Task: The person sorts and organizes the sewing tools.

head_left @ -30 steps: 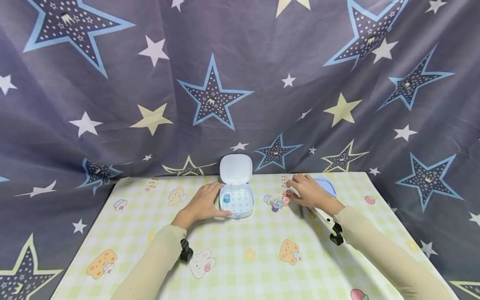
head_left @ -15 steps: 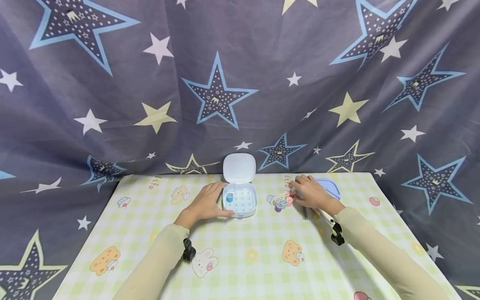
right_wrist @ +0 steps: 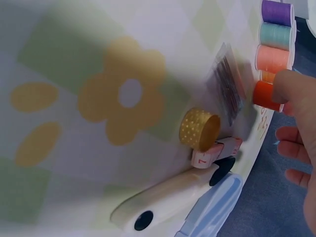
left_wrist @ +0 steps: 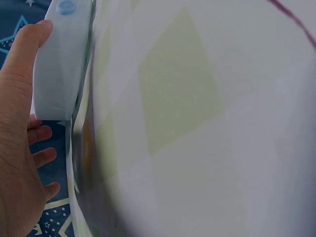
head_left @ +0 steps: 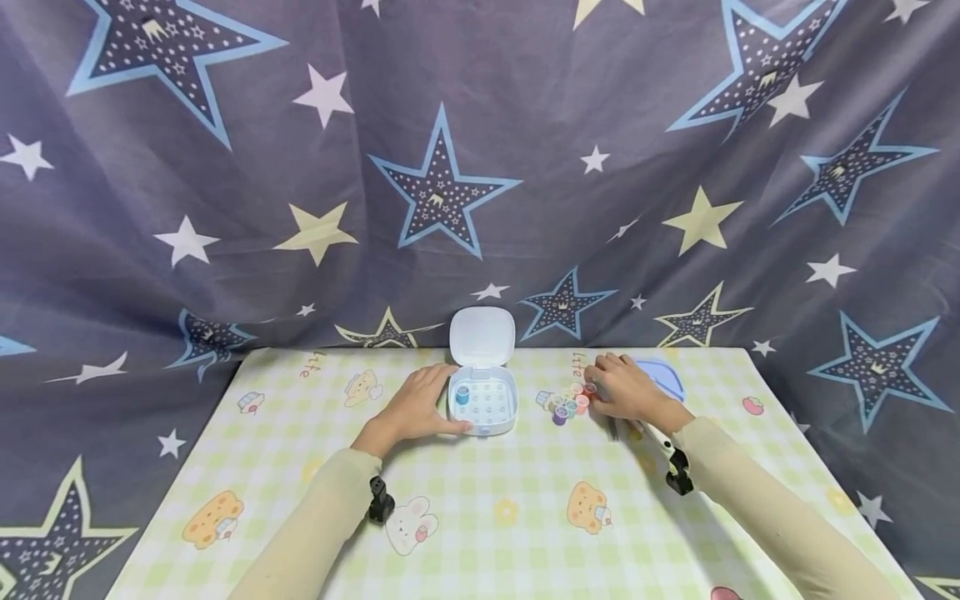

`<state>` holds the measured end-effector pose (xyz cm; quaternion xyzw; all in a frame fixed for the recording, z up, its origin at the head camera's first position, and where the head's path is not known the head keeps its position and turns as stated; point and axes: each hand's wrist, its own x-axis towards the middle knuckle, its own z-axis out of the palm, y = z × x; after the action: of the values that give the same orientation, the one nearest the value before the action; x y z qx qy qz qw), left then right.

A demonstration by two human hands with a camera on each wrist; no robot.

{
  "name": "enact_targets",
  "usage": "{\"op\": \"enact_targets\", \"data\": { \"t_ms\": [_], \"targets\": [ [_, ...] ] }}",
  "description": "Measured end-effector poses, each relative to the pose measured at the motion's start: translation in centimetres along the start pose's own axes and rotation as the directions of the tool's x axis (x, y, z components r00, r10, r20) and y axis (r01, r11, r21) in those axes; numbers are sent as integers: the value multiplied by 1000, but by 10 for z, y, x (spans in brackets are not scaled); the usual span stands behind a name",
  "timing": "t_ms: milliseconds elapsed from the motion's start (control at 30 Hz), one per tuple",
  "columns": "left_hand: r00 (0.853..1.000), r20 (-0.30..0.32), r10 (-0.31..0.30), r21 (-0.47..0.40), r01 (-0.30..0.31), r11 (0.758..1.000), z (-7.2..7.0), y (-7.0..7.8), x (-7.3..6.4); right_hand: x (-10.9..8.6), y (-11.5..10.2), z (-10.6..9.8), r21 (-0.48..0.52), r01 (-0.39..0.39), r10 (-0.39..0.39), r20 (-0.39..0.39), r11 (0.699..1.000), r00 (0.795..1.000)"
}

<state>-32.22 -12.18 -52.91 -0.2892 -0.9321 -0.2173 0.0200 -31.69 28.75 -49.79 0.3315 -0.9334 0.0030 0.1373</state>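
In the head view, my left hand (head_left: 412,406) grips the left side of a small light-blue box (head_left: 487,429), thumb at its front. The hinged lid (head_left: 482,337) stands raised at the back. Inside are rows of small pegs, and a blue thread spool (head_left: 462,395) sits at the left. My right hand (head_left: 628,389) is at a cluster of thread spools to the right. The right wrist view shows its thumb and fingers pinching an orange-red thread spool (right_wrist: 265,95), partly hidden. Beside it stand salmon (right_wrist: 272,58), teal (right_wrist: 275,35) and purple (right_wrist: 276,12) spools.
By my right hand lie a clear packet of thin dark items (right_wrist: 228,86), a gold dotted ring (right_wrist: 192,129), a rolled tape measure (right_wrist: 210,154), a cream-coloured tool with black spots (right_wrist: 168,197) and a blue plastic piece (right_wrist: 212,207). A star-patterned curtain (head_left: 555,208) hangs behind the table.
The head view has turned slightly, so everything sits a little further right in it. My left hand stays on the box, and my right hand stays at the spools.
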Motion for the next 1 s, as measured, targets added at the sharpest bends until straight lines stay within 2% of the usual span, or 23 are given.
{"op": "enact_targets", "data": {
  "t_ms": [167, 333, 533, 800, 1000],
  "targets": [
    [1000, -8, 4, 4, -4, 1000, 0, -1, -1, 0, -2, -1, -13, 3, -3, 23, 1000, 1000],
    [999, -31, 27, 3, -27, 1000, -1, 0, 0, 0, -2, -1, -6, 5, -5, 2, 1000, 1000],
    [1000, -5, 17, -2, -17, 1000, -2, 1, -1, -4, 0, 2, -8, 1, -1, 10, 1000, 1000],
    [999, -25, 33, 15, -33, 999, -1, 0, 1, -7, 0, -4, -10, 6, -6, 8, 1000, 1000],
    [1000, -17, 26, 13, -25, 1000, -2, 1, -1, -11, 2, -6, -6, -3, 3, -9, 1000, 1000]
  ]
}}
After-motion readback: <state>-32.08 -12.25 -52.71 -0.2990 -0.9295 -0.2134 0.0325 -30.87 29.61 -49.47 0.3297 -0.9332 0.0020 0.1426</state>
